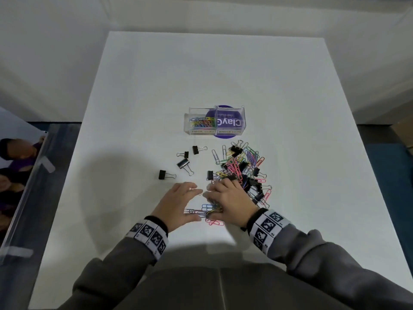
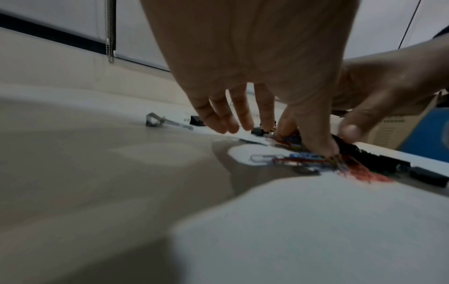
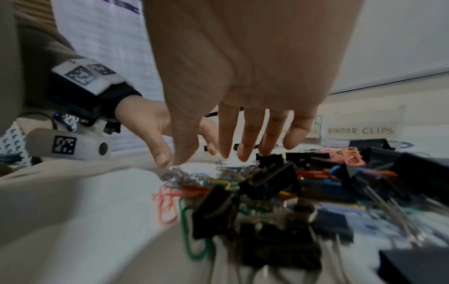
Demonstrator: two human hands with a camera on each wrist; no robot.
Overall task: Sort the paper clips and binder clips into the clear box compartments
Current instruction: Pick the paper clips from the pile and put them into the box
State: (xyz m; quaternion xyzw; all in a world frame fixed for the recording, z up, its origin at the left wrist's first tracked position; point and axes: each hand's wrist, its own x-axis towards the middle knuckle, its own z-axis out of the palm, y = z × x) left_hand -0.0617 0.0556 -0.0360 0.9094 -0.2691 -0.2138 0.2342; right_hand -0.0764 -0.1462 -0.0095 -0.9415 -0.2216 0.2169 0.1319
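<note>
The clear box (image 1: 242, 118) stands mid-table; its left compartment holds coloured paper clips (image 1: 202, 122), and its right compartment, labelled BINDER CLIPS (image 3: 360, 131), shows none. A mixed pile of clips (image 1: 243, 168) lies in front of it on the right, with several black binder clips (image 1: 183, 163) scattered to the left. My left hand (image 1: 182, 201) and right hand (image 1: 229, 198) sit palm down side by side at the pile's near edge. A small bunch of paper clips (image 1: 209, 210) lies between them. The left thumb (image 2: 318, 142) presses on that bunch. The right fingers (image 3: 250, 138) hover straight over the clips.
A purple round disc (image 1: 223, 136) lies under the box. A clear panel (image 1: 24, 189) stands along the table's left edge. Bare white table (image 1: 156, 86) stretches behind and left of the box. A cardboard box (image 2: 398, 126) stands beyond the right side.
</note>
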